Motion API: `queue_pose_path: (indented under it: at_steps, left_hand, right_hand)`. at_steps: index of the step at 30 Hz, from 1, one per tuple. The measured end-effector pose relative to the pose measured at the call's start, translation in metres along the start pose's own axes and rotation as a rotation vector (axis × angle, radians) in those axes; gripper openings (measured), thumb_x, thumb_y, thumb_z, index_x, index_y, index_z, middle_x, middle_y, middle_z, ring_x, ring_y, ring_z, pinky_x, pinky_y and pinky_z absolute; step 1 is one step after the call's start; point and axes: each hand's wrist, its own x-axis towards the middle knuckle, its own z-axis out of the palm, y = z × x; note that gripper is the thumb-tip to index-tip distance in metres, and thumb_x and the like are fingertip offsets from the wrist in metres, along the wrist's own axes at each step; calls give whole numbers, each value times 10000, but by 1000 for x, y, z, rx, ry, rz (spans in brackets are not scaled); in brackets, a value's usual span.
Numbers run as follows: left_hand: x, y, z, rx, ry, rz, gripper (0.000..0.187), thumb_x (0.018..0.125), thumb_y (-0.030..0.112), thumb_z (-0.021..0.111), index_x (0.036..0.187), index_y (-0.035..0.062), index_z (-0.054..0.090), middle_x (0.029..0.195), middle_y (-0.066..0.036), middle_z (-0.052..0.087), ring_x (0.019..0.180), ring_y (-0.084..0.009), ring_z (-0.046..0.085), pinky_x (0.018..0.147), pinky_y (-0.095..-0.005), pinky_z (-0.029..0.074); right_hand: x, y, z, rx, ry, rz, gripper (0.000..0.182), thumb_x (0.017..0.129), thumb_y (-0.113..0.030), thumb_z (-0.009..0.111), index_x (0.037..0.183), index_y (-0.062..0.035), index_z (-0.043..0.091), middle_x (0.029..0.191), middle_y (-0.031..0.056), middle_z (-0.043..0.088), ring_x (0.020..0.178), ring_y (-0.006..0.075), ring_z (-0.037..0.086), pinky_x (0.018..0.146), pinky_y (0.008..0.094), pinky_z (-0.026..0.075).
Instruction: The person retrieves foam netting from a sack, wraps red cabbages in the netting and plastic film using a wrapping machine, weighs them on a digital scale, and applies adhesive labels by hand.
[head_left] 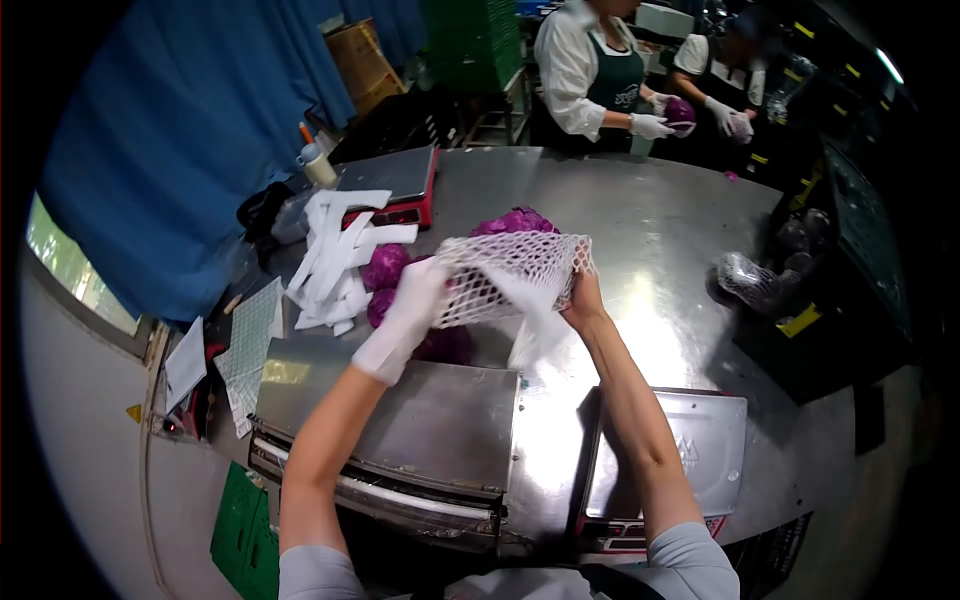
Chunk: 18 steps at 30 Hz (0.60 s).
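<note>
A white foam net sleeve (pixel 515 262) is stretched sideways between my two hands above the steel table. My left hand (pixel 422 292), in a white glove, is closed on its left end. My right hand (pixel 583 290), bare, grips the opposite end, with its fingers partly hidden by the mesh. Behind the net, a red cabbage (pixel 515 220) shows its purple top. More red cabbages (pixel 385 266) lie beside and beneath my left hand, partly covered by it. To their left is a loose pile of white foam sleeves (pixel 335 255).
A steel wrapping machine (pixel 400 410) stands in front of me, with a weighing scale (pixel 670 455) to its right. Another scale (pixel 395 180) sits at the back left. Wrapped cabbages (pixel 750 278) lie by a dark crate (pixel 850 270). Two co-workers across the table handle cabbages.
</note>
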Motion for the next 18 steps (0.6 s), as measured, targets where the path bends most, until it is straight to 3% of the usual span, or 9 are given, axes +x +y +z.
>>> queue_pose_path:
  at_steps: [2,3,5,6,7,8,11,14,18]
  left_hand:
    - [-51,27,-3,60,1,222,275,849,173,472,1004,-20,590,878,-52,616,655,-56,531,557,-202,419]
    - [-68,28,-6,64,-8,366,282,850,178,482,1011,-28,587,898,-62,611,646,-43,518,545,-189,407]
    - [-93,23,-8,30,136,432,365,856,223,501,1118,-30,526,1059,-120,562,787,-81,550,656,-207,453]
    - [-108,14,-1,-119,11,611,506,861,310,492,1251,-1,404,1244,-164,430,1040,-184,504,869,-296,436]
    - [-147,21,30,-726,-248,531,673,837,446,470,1320,15,289,1328,-164,334,1208,-281,363,1017,-387,311]
    - [-167,17,39,-885,-354,503,673,836,449,467,1320,16,289,1329,-164,333,1208,-281,363,1017,-388,311]
    - [-216,3,38,-910,-384,497,676,836,458,456,1321,18,288,1331,-164,331,1208,-283,363,1017,-391,310]
    - [-256,-6,24,-926,-401,493,679,835,467,445,1321,20,287,1332,-164,329,1208,-284,363,1017,-395,310]
    - [-304,-15,9,-937,-422,493,683,835,479,430,1322,23,285,1335,-164,326,1208,-286,363,1017,-399,309]
  right_hand:
    - [-49,-20,40,-34,0,-166,539,920,-377,332,1310,-7,292,1274,114,426,1140,218,453,969,356,366]
    - [-84,-37,79,-136,-230,-234,629,895,-440,346,1324,12,260,1292,141,398,1176,228,417,996,343,333]
    - [-127,-48,121,-581,-421,-461,687,861,-517,348,1304,6,306,1277,145,410,1175,244,417,988,346,343]
    - [-148,-48,140,-523,-485,-403,704,830,-566,392,1285,-28,363,1284,142,407,1182,252,407,985,374,357]
    - [-171,-45,161,-620,-463,-337,690,784,-537,519,1270,-61,401,1293,131,406,1181,271,408,994,398,352]
    - [-190,-34,168,-635,-486,-268,648,770,-437,589,1273,-73,402,1297,125,410,1170,291,424,1003,399,344]
    - [-235,-13,189,-919,-613,-395,642,713,-261,686,1262,-83,404,1290,162,413,1122,298,482,948,353,410]
    - [-278,-6,202,-1049,-642,-698,378,787,-121,619,1127,12,520,1236,240,442,1041,281,539,850,309,444]
    - [-334,-7,208,-773,-730,-212,338,722,77,499,1055,48,547,1088,177,565,965,234,578,834,287,448]
